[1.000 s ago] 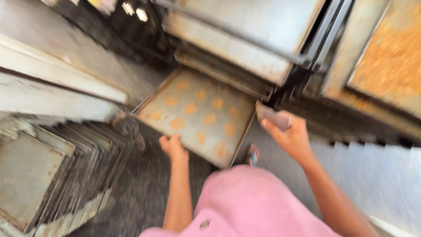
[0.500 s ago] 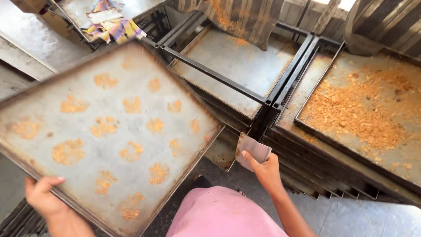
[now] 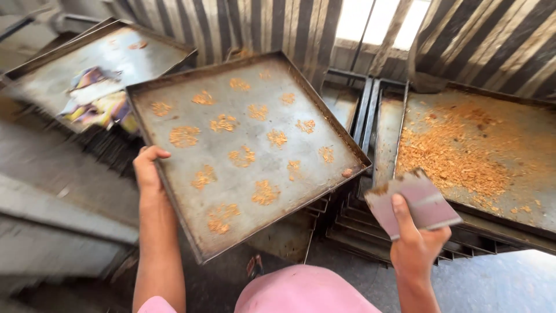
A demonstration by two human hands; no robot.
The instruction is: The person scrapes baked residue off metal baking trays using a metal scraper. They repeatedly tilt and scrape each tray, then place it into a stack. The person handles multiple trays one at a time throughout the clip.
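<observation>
My left hand grips the left rim of a large square metal baking tray, held up and tilted in front of me. Several patches of orange baked crumbs are stuck to its surface. My right hand holds a flat rectangular metal scraper to the right of the tray, blade pointing up and away, apart from the tray. A pink garment covers my lap at the bottom.
On the right, a tray covered with loose orange crumbs rests on a stack of trays. Another tray with a colourful cloth lies at the upper left. Striped corrugated wall behind.
The tray has been lifted and swung to the centre, in front of me. My right hand with the scraper rose beside it, and the view turned toward the crumb-covered tray.
</observation>
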